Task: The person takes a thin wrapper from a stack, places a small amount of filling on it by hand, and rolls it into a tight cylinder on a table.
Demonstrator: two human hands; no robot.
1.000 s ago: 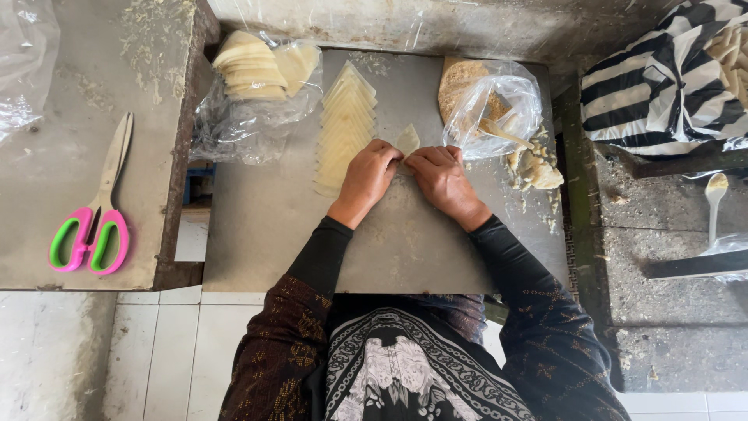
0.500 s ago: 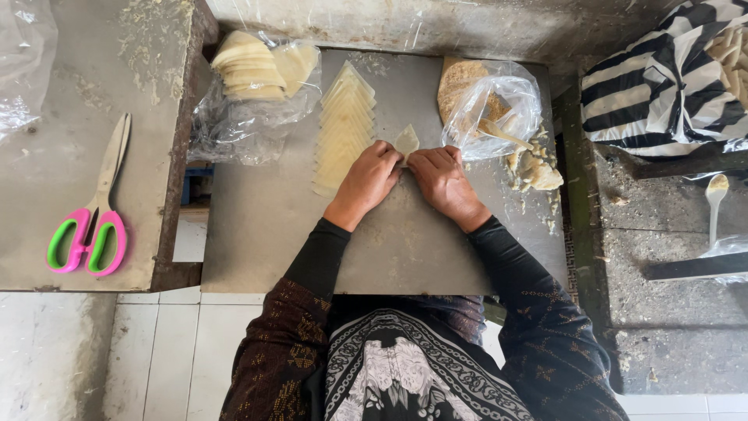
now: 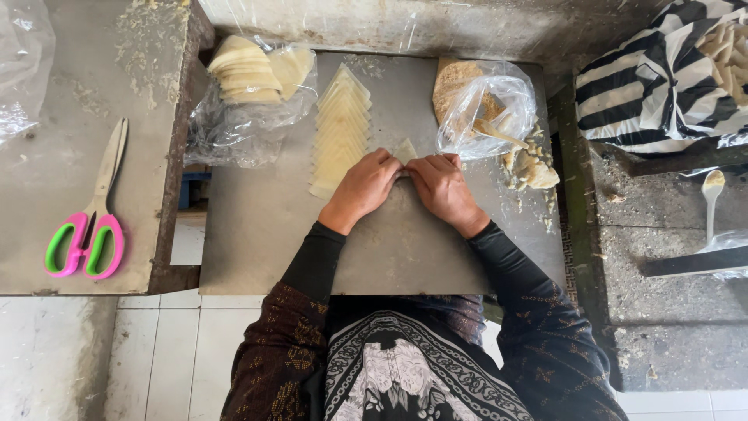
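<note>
On the grey metal table [image 3: 257, 242], my left hand [image 3: 362, 189] and my right hand [image 3: 444, 189] meet fingertip to fingertip over one small pale dough wrapper [image 3: 405, 150], whose top corner pokes out beyond my fingers. Both hands pinch it; most of it is hidden beneath them. Just left of my left hand lies a fanned row of pale yellow wrappers [image 3: 340, 125] overlapping in a line. A clear bag with filling and a stick [image 3: 483, 105] rests just beyond my right hand.
A plastic bag of stacked wrappers [image 3: 249, 74] lies at the table's far left. Crumbly filling bits [image 3: 530, 168] sit at the right. Pink and green scissors [image 3: 86, 226] lie on the left table. A striped bag [image 3: 670, 70] and a spoon [image 3: 710, 191] are at the right.
My hands stay together over the wrapper, fingers shifting only slightly. Nothing else has moved.
</note>
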